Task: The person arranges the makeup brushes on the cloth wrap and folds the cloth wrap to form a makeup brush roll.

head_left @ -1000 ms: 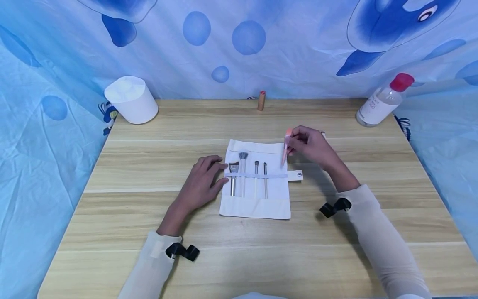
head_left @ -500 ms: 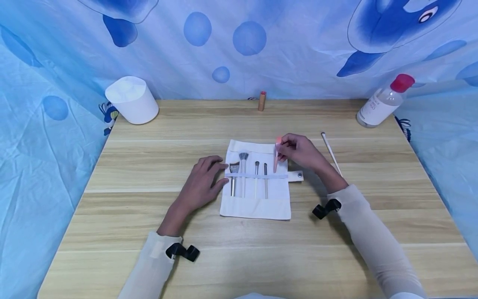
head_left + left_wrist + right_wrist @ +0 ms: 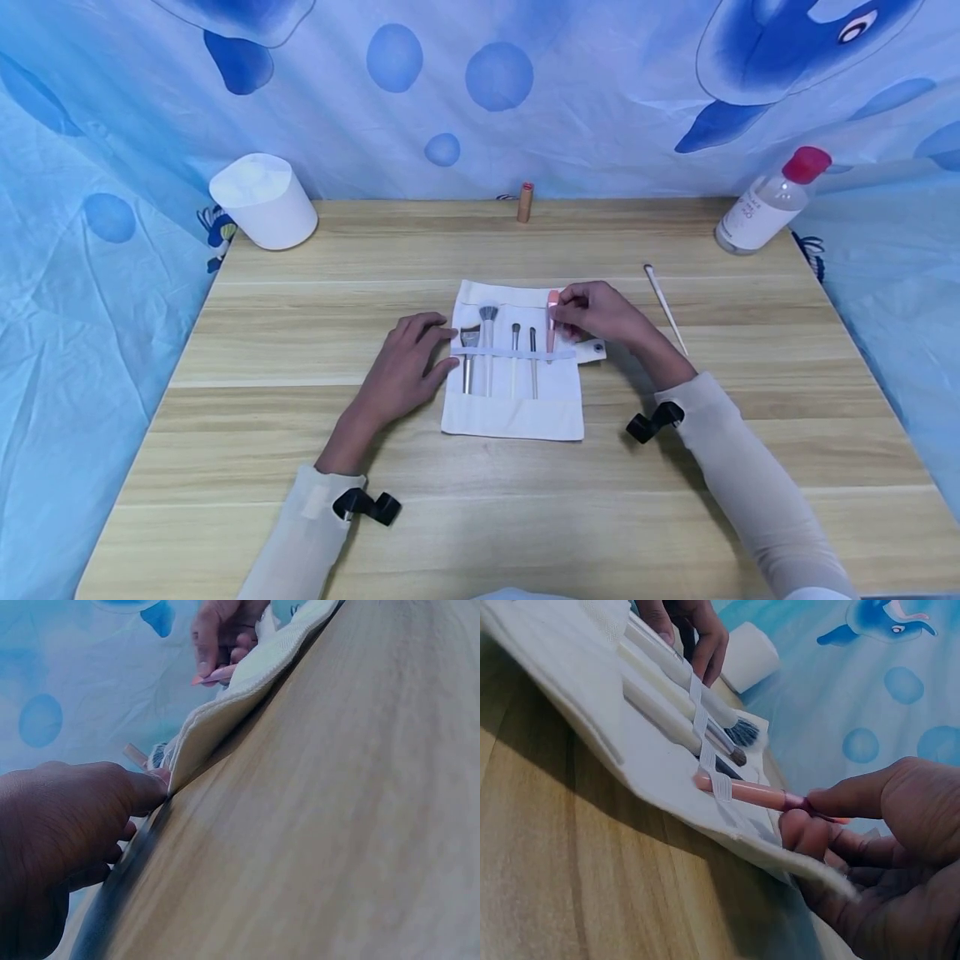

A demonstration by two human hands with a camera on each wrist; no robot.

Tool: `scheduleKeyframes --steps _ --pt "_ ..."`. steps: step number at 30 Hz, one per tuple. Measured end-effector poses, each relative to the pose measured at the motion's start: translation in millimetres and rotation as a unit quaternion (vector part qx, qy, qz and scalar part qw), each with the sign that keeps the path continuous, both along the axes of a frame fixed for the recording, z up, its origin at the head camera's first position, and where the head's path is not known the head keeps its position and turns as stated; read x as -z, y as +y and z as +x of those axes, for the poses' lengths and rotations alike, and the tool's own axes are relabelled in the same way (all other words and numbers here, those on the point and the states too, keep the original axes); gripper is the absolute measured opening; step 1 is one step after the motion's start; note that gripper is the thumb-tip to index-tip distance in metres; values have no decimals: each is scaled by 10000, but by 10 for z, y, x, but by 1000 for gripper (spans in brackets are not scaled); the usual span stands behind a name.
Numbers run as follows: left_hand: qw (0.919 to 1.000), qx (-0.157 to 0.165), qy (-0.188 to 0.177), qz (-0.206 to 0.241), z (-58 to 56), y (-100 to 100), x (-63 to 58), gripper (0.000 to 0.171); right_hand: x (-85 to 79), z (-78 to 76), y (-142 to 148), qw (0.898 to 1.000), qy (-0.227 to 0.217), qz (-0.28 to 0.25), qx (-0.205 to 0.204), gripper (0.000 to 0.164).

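Note:
A white cloth brush roll (image 3: 510,419) lies unfolded on the wooden table, with several makeup brushes (image 3: 488,333) tucked under its elastic band. My right hand (image 3: 600,312) pinches a pink makeup brush (image 3: 552,333) between thumb and fingers at the roll's right side. In the right wrist view, the handle end of this pink brush (image 3: 750,793) passes under the elastic band (image 3: 720,784). On the roll's left edge rests my left hand (image 3: 405,362), its thumb and forefinger spread and touching the cloth. The left wrist view shows the left thumb (image 3: 146,791) right at that edge.
A slim white brush (image 3: 665,308) lies right of the roll. At the back stand a white paper roll (image 3: 266,204), a small brown tube (image 3: 525,202) and a red-capped bottle (image 3: 765,208). A snap strap (image 3: 591,351) sticks out beneath my right hand.
My right hand has moved left and toward me, bringing the pink brush down from above the roll until its handle end slid under the elastic band. The left hand has stayed put.

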State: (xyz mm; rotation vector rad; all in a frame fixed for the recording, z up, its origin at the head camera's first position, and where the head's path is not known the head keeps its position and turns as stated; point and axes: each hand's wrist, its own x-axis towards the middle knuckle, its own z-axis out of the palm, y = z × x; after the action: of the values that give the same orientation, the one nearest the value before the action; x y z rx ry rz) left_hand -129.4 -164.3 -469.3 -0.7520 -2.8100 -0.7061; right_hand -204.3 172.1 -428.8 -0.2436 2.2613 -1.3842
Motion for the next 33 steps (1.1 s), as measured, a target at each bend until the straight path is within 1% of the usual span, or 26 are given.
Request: scheduleKeyframes --steps 5,11,18,21,26,30,33 --pt "10000 10 -7 28 -1 -6 0 39 -24 13 -7 9987 -78 462 -202 24" --pt "10000 27 25 15 -15 -9 7 41 -19 5 14 9970 -173 615 -435 23" --pt "10000 9 -5 -4 -13 -15 14 41 -35 -25 51 9920 -163 904 -861 24" --pt "10000 12 -12 -10 -13 -16 13 41 -34 -29 64 9925 -157 842 -869 28" --pt "10000 -15 -33 -45 -16 -15 13 41 -18 -29 71 9957 -63 642 -671 35" --pt "10000 -16 -58 -60 -17 -13 14 41 -2 -29 62 9954 -16 735 -617 31" --pt "10000 -5 -55 -44 -12 -12 9 42 0 -27 54 9936 -42 898 -683 26"
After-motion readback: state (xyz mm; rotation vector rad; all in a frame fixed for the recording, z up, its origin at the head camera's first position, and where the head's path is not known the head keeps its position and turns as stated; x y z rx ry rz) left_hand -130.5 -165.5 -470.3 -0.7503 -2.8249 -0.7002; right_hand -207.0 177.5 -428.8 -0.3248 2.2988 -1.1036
